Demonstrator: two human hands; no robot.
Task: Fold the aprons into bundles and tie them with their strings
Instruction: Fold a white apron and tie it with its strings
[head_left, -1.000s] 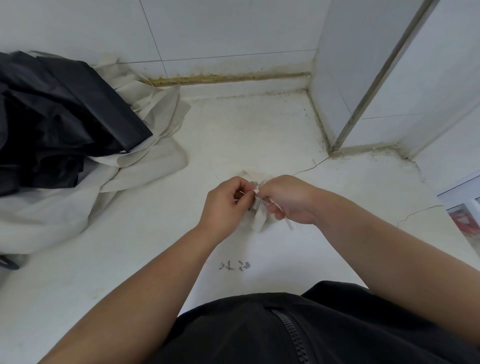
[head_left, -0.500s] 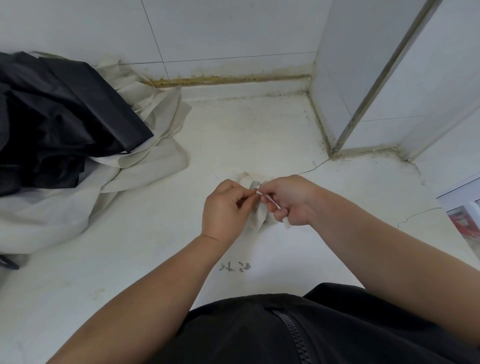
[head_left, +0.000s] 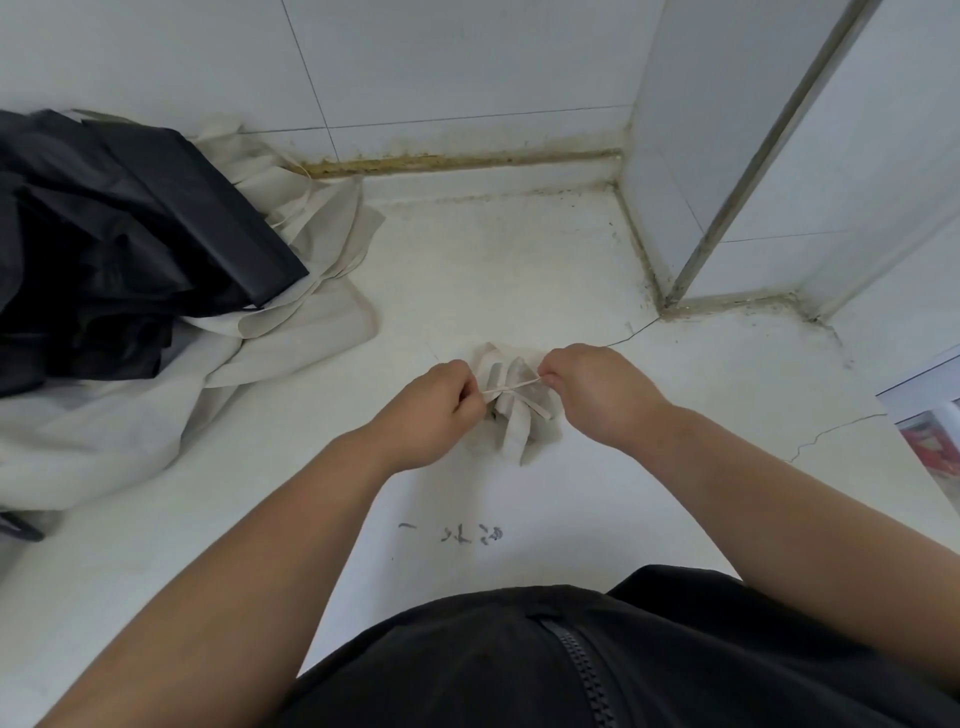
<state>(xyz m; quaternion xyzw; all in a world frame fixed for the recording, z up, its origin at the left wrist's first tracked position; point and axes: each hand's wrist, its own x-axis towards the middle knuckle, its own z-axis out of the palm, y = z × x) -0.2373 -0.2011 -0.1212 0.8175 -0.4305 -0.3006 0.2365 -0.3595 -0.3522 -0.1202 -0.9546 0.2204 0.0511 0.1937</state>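
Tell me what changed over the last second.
The left hand and right hand, close together over the apron bundle before, have pulled apart sideways, drawing the string taut across it. Both keep pinching the string. The bundle and the heap of aprons stayed put.

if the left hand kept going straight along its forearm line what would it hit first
Likely the folded apron bundle, right next to the left hand, which pinches its string; depth is unclear.
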